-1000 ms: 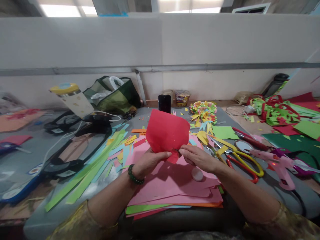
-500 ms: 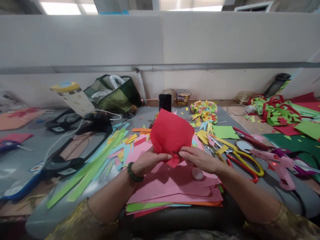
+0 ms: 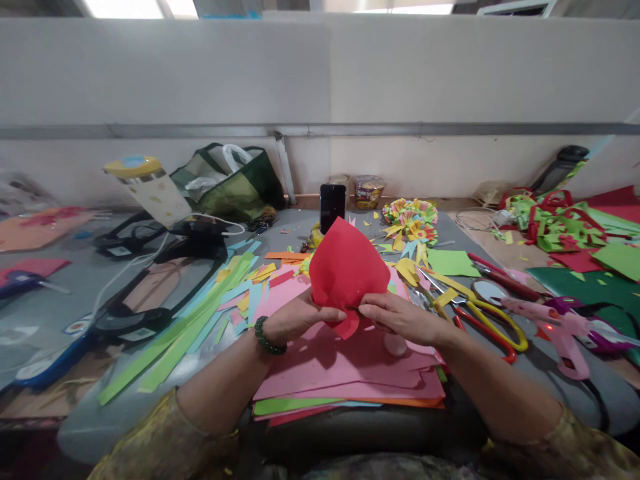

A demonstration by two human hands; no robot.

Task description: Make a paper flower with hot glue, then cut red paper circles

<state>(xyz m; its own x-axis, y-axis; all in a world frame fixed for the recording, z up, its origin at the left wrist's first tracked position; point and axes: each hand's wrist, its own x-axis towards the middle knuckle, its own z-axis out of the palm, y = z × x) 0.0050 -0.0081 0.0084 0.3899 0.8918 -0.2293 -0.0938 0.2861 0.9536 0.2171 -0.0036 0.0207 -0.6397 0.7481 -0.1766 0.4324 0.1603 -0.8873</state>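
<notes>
A red sheet of craft paper (image 3: 346,263), pinched and bent near its lower end, is held up in front of me. My left hand (image 3: 300,315) grips its lower left, thumb lying across the front. From the right, my right hand (image 3: 393,316) pinches the gathered lower part between thumb and fingertips; a thin dark slit or edge shows there. Below both hands lies a stack of pink sheets (image 3: 345,373) with green, orange and blue edges showing underneath. A white round disc (image 3: 395,344) rests on the stack under my right hand.
Scissors with yellow handles (image 3: 500,327) and a pink glue gun (image 3: 565,333) lie to the right. Green paper strips (image 3: 190,320) spread at the left. A phone (image 3: 333,203) stands behind the paper, near paper flowers (image 3: 411,220). A tumbler (image 3: 155,193) and green bag (image 3: 235,187) stand back left.
The red paper has turned slightly in my hands, so its top now comes to a central point. Both hands keep their hold in nearly the same place.
</notes>
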